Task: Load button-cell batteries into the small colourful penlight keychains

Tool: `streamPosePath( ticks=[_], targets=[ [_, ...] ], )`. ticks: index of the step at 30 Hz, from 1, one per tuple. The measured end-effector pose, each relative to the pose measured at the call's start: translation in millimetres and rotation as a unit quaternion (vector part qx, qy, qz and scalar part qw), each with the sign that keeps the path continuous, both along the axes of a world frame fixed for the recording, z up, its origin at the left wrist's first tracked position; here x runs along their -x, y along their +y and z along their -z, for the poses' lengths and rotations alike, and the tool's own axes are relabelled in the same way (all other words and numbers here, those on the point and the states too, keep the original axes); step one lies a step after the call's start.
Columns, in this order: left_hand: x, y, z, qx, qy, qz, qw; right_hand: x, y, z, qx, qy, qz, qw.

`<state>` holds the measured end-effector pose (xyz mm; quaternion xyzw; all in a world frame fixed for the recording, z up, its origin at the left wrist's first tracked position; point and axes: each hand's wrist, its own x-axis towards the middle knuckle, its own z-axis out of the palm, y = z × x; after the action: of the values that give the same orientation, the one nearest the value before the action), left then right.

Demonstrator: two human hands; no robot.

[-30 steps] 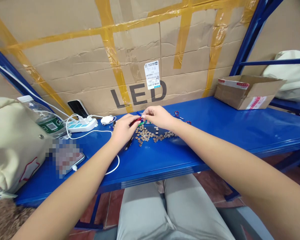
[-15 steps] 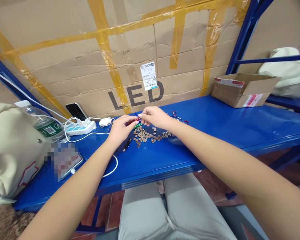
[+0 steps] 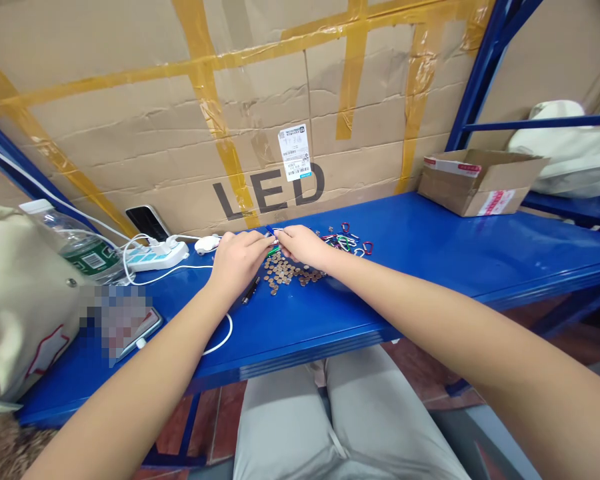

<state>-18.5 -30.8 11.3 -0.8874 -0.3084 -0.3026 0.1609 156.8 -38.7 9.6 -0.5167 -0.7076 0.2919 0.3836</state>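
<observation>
My left hand (image 3: 237, 257) and my right hand (image 3: 303, 245) meet over the blue shelf (image 3: 430, 267), fingertips pinched together on a small slim coloured piece that I cannot name. Just below them lies a heap of small brown metal discs (image 3: 285, 272). A black pen-like piece (image 3: 251, 289) lies near my left wrist. Coloured carabiner clips (image 3: 347, 238) lie right of my right hand.
A taped cardboard sheet marked LED (image 3: 270, 193) backs the shelf. On the left stand a power strip (image 3: 155, 255) with white cables, a phone (image 3: 147, 220), a water bottle (image 3: 75, 243) and a beige bag (image 3: 20, 300). An open cardboard box (image 3: 480, 180) sits at the right.
Both hands have come lower and closer together over the discs. The red piece seen in the left fingers earlier is now mostly covered. The carabiner clips show more now.
</observation>
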Motion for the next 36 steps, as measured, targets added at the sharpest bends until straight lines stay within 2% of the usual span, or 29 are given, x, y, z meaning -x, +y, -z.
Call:
streamPosePath(
  ticks=[2,4,7,9,10,12,14,15,16,17,18,20,22,24,26,28,31,33,36],
  targets=[
    [-1.3,-3.7,-5.5,-0.021,0.057,-0.004,0.998,-4.3,3.1,1.2,0.132,0.118,-0.053,0.983],
    [-4.1,-8.3,-12.0,-0.026,0.088,-0.009,0.996,-9.2,5.4,1.1,0.233,0.216,-0.105,0.942],
    [-7.5,-13.5,-18.5,-0.037,0.111,-0.023,0.993,-13.2,5.0,-2.6,0.305,0.267,-0.163,0.900],
    [-7.4,-13.9,-18.7,-0.050,0.124,-0.022,0.991,-14.9,4.1,-6.3,0.314,0.245,-0.175,0.900],
    [-6.5,-13.1,-17.8,-0.059,0.127,-0.018,0.990,-17.1,4.6,-8.1,0.298,0.218,-0.170,0.914],
    [-3.7,-10.3,-14.8,-0.073,0.120,-0.013,0.990,-27.8,9.4,-10.7,0.218,0.130,-0.123,0.959],
    [-0.3,-7.2,-12.1,-0.080,0.096,-0.019,0.992,-49.7,19.7,-10.7,0.073,0.009,0.013,0.997],
    [1.4,-5.8,-11.2,-0.080,0.083,-0.026,0.993,-64.4,26.4,-9.2,-0.009,-0.051,0.103,0.993],
    [2.9,-4.8,-10.7,-0.079,0.070,-0.034,0.994,-80.5,33.5,-6.4,-0.073,-0.096,0.173,0.977],
    [4.3,-3.9,-10.4,-0.076,0.060,-0.042,0.994,-96.8,40.6,-2.5,-0.098,-0.130,0.230,0.960],
    [5.3,-3.3,-10.4,-0.074,0.053,-0.049,0.995,-112.2,47.4,2.5,-0.090,-0.155,0.271,0.946],
    [6.5,-2.8,-10.7,-0.068,0.051,-0.056,0.995,-136.6,59.5,14.5,-0.028,-0.194,0.274,0.941],
    [6.2,-3.1,-11.0,-0.062,0.058,-0.058,0.995,-150.3,69.6,26.4,0.010,-0.220,0.236,0.946],
    [5.1,-4.1,-11.0,-0.057,0.065,-0.059,0.994,-155.8,78.1,35.8,0.035,-0.237,0.256,0.936],
    [3.8,-5.3,-10.7,-0.051,0.071,-0.058,0.995,-157.9,84.7,41.3,0.038,-0.252,0.269,0.929],
    [3.1,-5.7,-10.0,-0.041,0.070,-0.057,0.995,-159.2,87.4,42.2,-0.015,-0.254,0.230,0.939],
    [3.4,-3.9,-8.7,-0.004,0.042,-0.048,0.998,-156.4,80.5,32.7,-0.102,-0.251,0.152,0.951],
    [3.6,-1.9,-8.0,0.035,0.009,-0.040,0.999,-146.6,68.5,19.6,-0.067,-0.272,0.175,0.944],
    [2.1,-0.7,-7.1,0.103,-0.050,-0.050,0.992,-118.4,44.1,-3.2,-0.085,-0.248,0.163,0.951]
  ],
)
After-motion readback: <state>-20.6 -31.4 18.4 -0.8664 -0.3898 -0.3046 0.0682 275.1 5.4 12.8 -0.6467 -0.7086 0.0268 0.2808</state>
